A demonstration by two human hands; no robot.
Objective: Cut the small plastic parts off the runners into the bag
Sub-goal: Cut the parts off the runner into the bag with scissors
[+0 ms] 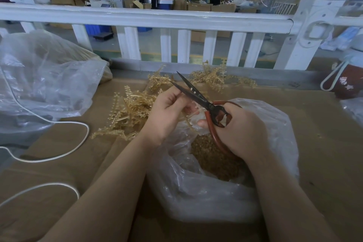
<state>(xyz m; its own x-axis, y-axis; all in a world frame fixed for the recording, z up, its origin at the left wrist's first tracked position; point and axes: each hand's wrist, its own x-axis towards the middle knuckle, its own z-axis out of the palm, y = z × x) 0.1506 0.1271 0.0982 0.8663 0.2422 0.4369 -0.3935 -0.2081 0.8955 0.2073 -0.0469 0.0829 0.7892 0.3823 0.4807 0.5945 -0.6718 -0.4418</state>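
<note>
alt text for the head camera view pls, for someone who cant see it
A person's right hand holds open red-handled scissors while the left hand pinches a plastic runner above a clear bag of cut parts. More runners lie piled on the cardboard-covered table.

White railing (145, 20) fronts a daylit workshop with cardboard boxes (224, 8).

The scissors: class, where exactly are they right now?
In the head view, the scissors sit centre frame, gripped by the right hand above the open bag, blades open and pointing up-left beside the left hand.
</note>
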